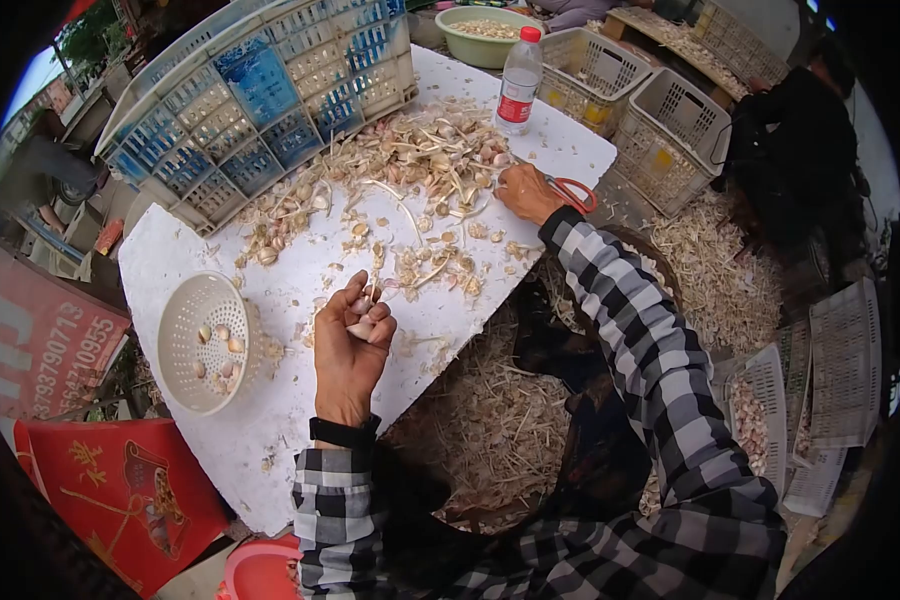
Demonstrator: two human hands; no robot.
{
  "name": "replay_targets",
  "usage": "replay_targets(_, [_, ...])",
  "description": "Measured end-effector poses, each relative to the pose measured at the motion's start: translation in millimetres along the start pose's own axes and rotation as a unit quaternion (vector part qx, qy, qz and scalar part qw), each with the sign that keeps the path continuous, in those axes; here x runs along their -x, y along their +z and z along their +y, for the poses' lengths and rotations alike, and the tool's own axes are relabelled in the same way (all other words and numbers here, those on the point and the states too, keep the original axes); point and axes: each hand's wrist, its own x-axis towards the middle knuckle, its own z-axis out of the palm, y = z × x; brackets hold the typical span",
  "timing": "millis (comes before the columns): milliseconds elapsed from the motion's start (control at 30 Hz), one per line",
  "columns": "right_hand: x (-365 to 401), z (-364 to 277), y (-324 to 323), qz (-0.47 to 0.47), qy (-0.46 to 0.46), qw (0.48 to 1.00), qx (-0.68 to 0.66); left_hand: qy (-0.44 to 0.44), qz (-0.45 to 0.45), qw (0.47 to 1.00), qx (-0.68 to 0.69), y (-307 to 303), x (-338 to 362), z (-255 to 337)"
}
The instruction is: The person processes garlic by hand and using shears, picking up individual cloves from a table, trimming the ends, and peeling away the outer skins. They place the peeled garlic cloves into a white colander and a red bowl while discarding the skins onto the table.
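White surface [260, 475], left fingers [341, 300] curled around garlic cloves [360, 329], lowest one's long axis crosswise, right fingers [513, 184] bent by red-handled scissors [575, 182], grip unclear

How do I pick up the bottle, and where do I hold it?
Probably best hold the bottle around its middle, coming from the right. It stands upright, with a round body that's easy to wrap around. Garlic is heaped on its left, while the table to its right looks mostly bare.
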Motion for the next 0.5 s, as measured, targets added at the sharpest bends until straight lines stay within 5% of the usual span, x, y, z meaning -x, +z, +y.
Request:
replay_targets(100, [7.3, -8.6, -9.4, -0.002, -0.017, 1.000, -0.014, -0.005, 0.004, 1.000, -0.007, 1.4, 0.8, -1.0])
replay_targets(200, [22.0, -33.5, -36.2, -0.109, 0.124, 0.969, -0.181, -0.003, -0.006, 1.000, -0.007, 0.4, 2.2, -0.5])
replay_targets(233, [26.4, -36.1, -40.8, -0.111, 0.122, 0.970, -0.179, 0.002, -0.006, 1.000, -0.012, 1.7, 2.1, 0.6])
replay_targets(300, [35.7, -42.2, -48.5, -0.166, 0.079, 0.886, -0.426, 0.009, -0.005, 1.000, -0.010, 0.4, -1.2, 0.9])
replay_targets(500, [60.4, -115.3, -82.6, -0.194, 0.050, 0.824, -0.529, -0.007, -0.028, 0.999, -0.034, 2.6, 0.7, -7.3])
